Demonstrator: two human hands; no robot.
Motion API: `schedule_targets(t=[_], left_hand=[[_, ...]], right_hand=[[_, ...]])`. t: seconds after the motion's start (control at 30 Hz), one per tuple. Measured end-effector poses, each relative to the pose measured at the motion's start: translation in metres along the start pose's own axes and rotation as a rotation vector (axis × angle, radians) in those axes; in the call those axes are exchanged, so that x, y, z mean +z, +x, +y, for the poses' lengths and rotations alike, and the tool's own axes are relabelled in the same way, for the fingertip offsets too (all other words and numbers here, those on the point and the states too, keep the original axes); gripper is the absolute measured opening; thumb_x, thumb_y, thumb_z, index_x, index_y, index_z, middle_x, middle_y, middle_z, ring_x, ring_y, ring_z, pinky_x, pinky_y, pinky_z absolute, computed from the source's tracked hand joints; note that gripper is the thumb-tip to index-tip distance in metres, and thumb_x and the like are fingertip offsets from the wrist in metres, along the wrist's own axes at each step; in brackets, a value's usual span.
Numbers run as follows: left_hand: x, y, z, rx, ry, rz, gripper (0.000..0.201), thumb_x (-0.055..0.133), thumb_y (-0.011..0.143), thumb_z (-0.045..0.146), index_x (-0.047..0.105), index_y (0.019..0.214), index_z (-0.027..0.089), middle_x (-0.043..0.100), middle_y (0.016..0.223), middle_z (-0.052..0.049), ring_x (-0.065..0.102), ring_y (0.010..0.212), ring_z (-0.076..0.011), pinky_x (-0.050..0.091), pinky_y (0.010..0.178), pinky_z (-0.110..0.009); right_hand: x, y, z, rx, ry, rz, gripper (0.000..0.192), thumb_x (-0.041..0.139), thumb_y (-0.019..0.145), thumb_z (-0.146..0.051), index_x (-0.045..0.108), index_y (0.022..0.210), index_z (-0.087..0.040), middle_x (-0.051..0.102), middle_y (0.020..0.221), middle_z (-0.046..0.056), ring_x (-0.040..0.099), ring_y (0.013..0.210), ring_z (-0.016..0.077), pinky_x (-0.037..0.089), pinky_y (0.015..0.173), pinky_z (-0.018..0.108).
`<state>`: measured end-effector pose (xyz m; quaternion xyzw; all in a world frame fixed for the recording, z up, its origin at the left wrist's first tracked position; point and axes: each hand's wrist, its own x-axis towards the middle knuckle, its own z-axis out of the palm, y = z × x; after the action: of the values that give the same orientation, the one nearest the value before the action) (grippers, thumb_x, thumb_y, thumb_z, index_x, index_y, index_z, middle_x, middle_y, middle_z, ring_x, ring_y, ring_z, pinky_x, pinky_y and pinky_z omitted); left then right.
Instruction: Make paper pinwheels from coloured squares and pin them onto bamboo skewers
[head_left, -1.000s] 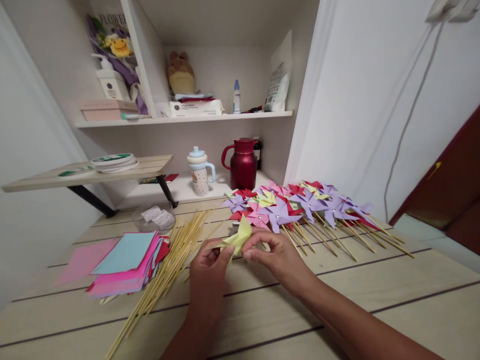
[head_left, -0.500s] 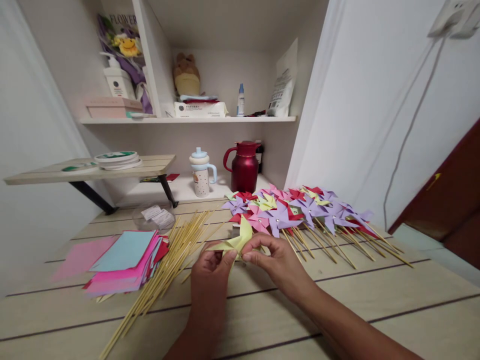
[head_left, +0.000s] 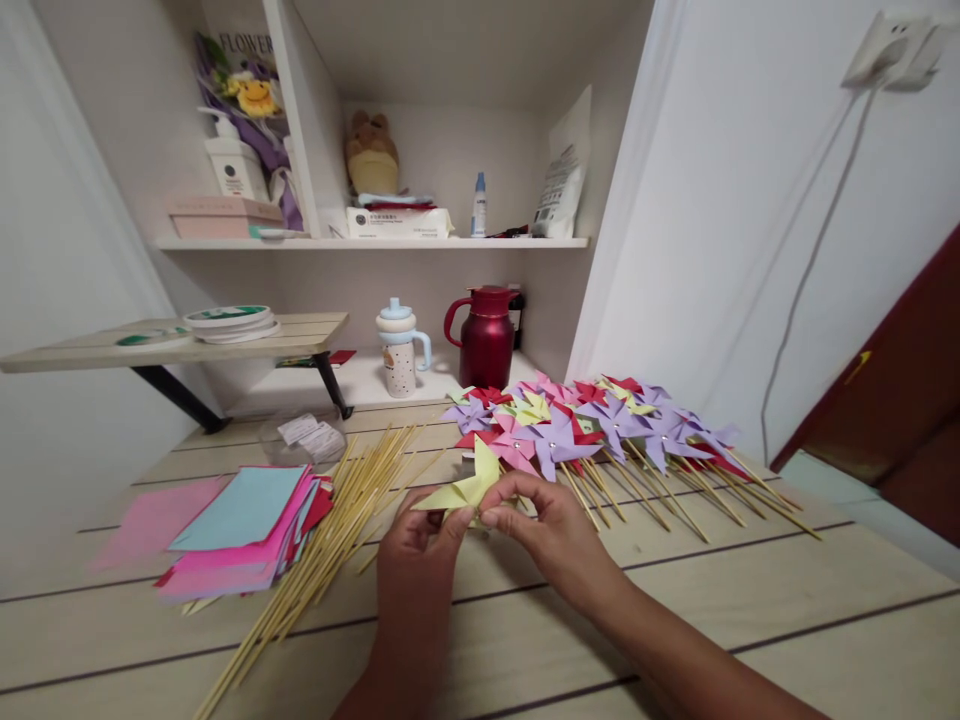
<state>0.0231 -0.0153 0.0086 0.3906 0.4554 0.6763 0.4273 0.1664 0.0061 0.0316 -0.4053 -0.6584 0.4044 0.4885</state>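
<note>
Between my hands, above the table, is a pale yellow paper pinwheel [head_left: 466,488], two of its pointed blades standing out to the left and upward. My left hand [head_left: 421,535] pinches its left and lower side, thumb on the front. With thumb and forefinger together, my right hand [head_left: 536,515] grips its right edge near the centre. My fingers hide the pinwheel's lower part. Just left of my hands lies a loose bundle of thin wooden sticks [head_left: 330,550]. Behind and to the right, finished pinwheels [head_left: 555,437] in purple, pink, red and yellow lie in a heap on their sticks.
A stack of coloured paper sheets [head_left: 238,510] lies left on the slatted table [head_left: 525,650], near a clear round container [head_left: 304,438]. Farther back stand a cup [head_left: 399,360], a red jug [head_left: 486,345] and a small raised shelf [head_left: 307,332] bearing tape rolls [head_left: 229,322].
The pinwheel has tilted slightly, its upper blade leaning a little left. Both hands keep their pinching grip. The whole view has shifted slightly.
</note>
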Motion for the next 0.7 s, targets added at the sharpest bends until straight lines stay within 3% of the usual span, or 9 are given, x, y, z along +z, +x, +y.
schedule_targets(t=[0.43,0.7], left_hand=[[-0.0019,-0.0010,-0.0025,0.069,0.104,0.028,0.020,0.078,0.069,0.033,0.076,0.084,0.019,0.074,0.094,-0.006,0.067,0.089,-0.0227,0.050,0.086,-0.033],[0.0000,-0.0064,0.0013,0.084,0.159,0.064,0.024,0.078,0.070,0.035,0.077,0.088,0.020,0.076,0.090,-0.006,0.070,0.087,-0.0246,0.051,0.083,-0.033]], right_hand=[[0.0015,-0.0008,-0.0020,0.035,0.022,-0.011,0.009,0.067,0.076,-0.029,0.066,0.072,-0.021,0.065,0.074,-0.001,0.057,0.075,0.0175,0.043,0.074,0.029],[0.0071,-0.0033,-0.0003,-0.015,0.011,0.075,0.008,0.068,0.077,-0.027,0.066,0.072,-0.022,0.067,0.074,-0.001,0.058,0.076,0.0186,0.043,0.073,0.029]])
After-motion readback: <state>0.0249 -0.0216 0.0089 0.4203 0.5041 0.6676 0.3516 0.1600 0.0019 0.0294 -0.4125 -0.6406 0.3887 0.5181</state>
